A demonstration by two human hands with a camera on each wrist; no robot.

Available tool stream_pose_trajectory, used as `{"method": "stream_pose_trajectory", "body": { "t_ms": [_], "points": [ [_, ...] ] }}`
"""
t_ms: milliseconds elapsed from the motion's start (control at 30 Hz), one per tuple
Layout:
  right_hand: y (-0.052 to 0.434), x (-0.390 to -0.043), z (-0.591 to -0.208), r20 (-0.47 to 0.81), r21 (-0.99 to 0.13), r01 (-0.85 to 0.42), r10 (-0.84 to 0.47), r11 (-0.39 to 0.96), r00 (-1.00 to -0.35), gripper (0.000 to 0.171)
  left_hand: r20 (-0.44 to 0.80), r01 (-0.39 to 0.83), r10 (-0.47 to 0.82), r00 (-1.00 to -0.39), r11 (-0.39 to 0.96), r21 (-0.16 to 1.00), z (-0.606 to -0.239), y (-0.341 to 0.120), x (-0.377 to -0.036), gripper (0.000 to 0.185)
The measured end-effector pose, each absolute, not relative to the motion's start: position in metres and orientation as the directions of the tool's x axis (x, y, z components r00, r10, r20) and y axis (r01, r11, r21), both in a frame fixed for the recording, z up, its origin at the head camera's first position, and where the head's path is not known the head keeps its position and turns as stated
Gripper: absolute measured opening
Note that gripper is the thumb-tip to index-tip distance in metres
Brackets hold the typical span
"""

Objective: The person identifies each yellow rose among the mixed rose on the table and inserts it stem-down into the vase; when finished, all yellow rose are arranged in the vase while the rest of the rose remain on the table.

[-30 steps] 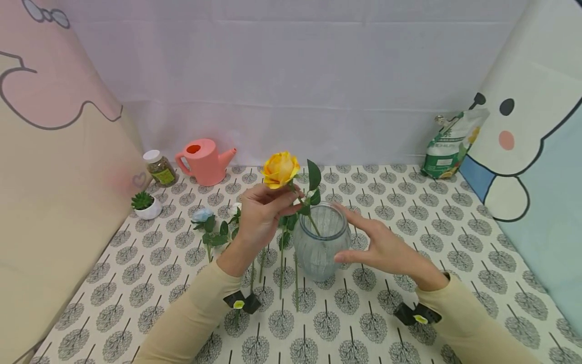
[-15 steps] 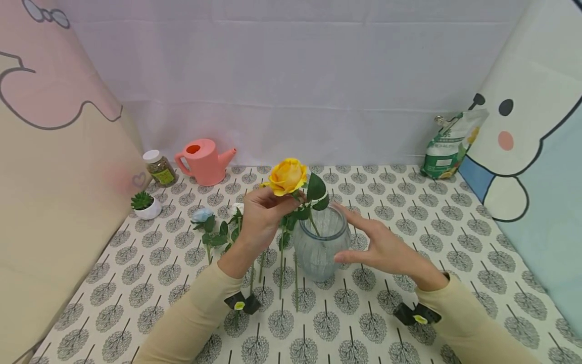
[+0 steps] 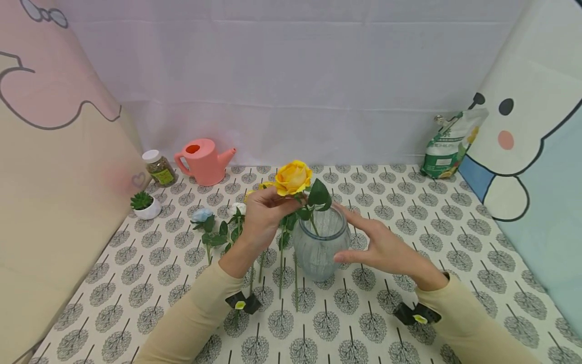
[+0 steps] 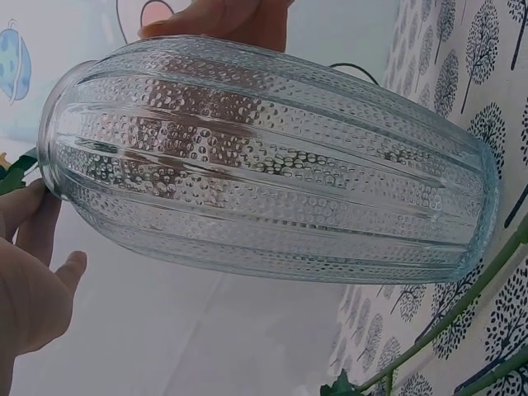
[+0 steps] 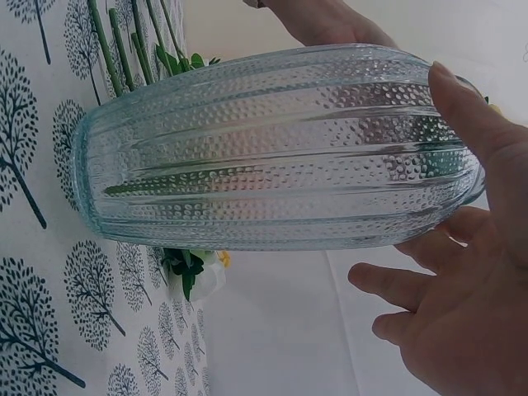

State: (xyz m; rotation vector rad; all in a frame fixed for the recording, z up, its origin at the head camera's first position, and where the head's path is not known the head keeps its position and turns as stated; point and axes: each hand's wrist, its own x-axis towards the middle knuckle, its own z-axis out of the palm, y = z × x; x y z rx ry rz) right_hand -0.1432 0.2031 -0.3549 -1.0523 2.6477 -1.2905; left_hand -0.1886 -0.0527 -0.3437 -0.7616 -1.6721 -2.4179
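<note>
Left hand [image 3: 263, 215] fingers pinch yellow rose [image 3: 293, 177]; right hand [image 3: 386, 247] released, apparently steadying vase [image 3: 320, 242].

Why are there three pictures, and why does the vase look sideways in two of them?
A person wears three cameras: one on the head, one on each wrist. The wrist cameras are tilted, so the ribbed clear glass vase looks as if it lies down, but it stands upright on the tree-patterned tablecloth. The left hand pinches a yellow rose whose stem goes into the vase. The right hand steadies the vase with straight fingers. More flowers lie beside it. At the back stand a pink watering can, a small jar, a little potted plant and a green bag.
</note>
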Motion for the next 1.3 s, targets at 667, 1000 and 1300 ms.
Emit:
{"method": "stream_pose_trajectory", "body": {
  "t_ms": [667, 1000, 1300],
  "points": [
    [0.204, -0.144, -0.357, 0.274, -0.708, -0.572, -0.585, 0.414, -0.763, 0.096, 0.307, 0.225, 0.269, -0.913, -0.297, 0.928, -0.34, -0.055, -0.185, 0.032],
    [0.204, -0.146, -0.357, 0.282, -0.72, -0.571, -0.586, 0.394, -0.76, 0.095, 0.283, 0.211, 0.263, -0.922, -0.271, 0.939, -0.335, -0.056, -0.18, 0.02],
    [0.204, -0.145, -0.356, 0.279, -0.714, -0.571, -0.583, 0.406, -0.763, 0.094, 0.27, 0.208, 0.308, -0.912, -0.22, 0.953, -0.333, -0.06, -0.182, 0.029]
  ]
}}
